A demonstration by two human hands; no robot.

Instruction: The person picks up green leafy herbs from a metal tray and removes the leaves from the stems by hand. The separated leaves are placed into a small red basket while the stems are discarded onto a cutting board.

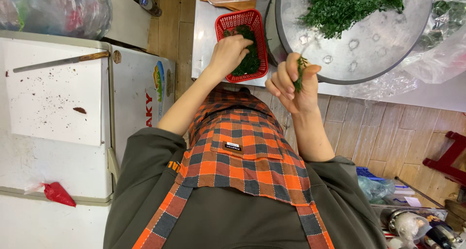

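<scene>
My left hand [228, 54] reaches into red plastic basket [244, 45], fingertips buried in picked green herbs [251, 60]; grip there unclear. My right hand [292, 84] pinches herb sprig [299, 74] at rim of round metal tray [361, 48]. Tray's herb pile [349, 4] cut off by top edge.

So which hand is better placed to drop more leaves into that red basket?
Probably the left hand: it is already over the red basket, at the greens. The right hand holds a green sprig beside the metal tray.

Kitchen prep area: steel basin [378, 55] w/ herbs [349, 4], cutting board [53, 94], knife [60, 61].
</scene>
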